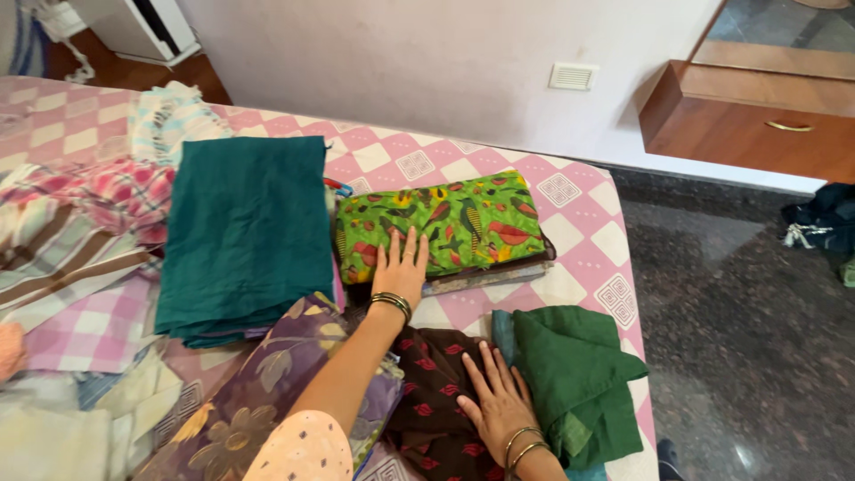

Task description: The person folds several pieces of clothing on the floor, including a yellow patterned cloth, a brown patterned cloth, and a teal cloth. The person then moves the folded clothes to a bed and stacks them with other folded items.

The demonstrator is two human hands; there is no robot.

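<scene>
My left hand (pixel 401 272) lies flat, fingers spread, on the near edge of a folded green cloth printed with red and yellow birds (pixel 463 218). That cloth tops a small stack on the pink checked bedsheet (pixel 583 223). My right hand (pixel 499 405) rests palm down on a dark brown cloth with red motifs (pixel 427 392), right beside a crumpled plain green cloth (pixel 574 374). Both wrists wear bangles. Neither hand grips anything.
A large folded teal cloth (pixel 245 232) lies left of the stack. A purple floral cloth (pixel 258 401) sits under my left arm. Mixed checked and striped fabrics (pixel 80 232) pile at the left. The bed edge drops to a dark stone floor (pixel 748 338); a wooden drawer shelf (pixel 748 125) hangs on the wall.
</scene>
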